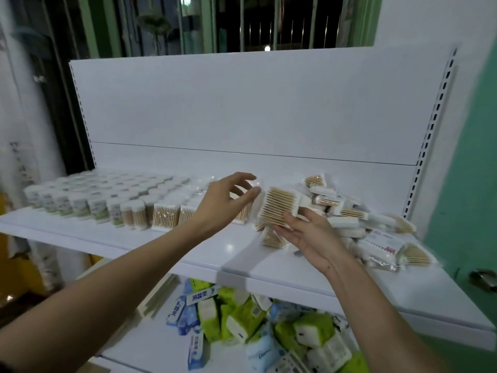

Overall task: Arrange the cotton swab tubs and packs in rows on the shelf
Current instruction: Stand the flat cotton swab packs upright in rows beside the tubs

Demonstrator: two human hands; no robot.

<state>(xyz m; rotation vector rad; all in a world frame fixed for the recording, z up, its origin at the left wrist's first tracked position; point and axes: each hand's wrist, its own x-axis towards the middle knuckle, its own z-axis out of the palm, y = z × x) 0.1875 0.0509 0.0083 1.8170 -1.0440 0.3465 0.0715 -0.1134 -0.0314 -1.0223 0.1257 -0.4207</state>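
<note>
1. Lower shelf [150,343], nearest: a loose jumble of green packets [242,316] and blue packets [188,319], unsorted and no part of this job.

2. Upper shelf [134,238], white, front edge running left to right and dropping toward the right.

3. Right hand [309,235]: palm up, fingers nearly straight and slightly spread, supporting a swab pack [279,208] from below. The thumb lies along the pack's lower edge. The pack is tilted; its sticks run roughly left to right, so its long face is turned toward the row.

4. Left hand [228,203]: raised just left of that pack, fingers loosely curled and apart, gripping nothing. Its fingertips [254,191] sit at the pack's upper left edge; whether they touch it cannot be told.

5. Second pack [273,238], lying on the shelf just under the right hand.

6. Heap of packs [363,224], unsorted, right of both hands and spilling to the shelf's right end.

7. Row of packs [172,214], standing on edge, left of the left hand.

8. Tubs [80,203], in neat ranks at the far left, reaching back to the rear panel [242,103].

9. Judgement: the row's open end lies left of the held pack, behind the left hand. The left hand is nearer that gap, so it would likely take the pack and stand it there.
</note>
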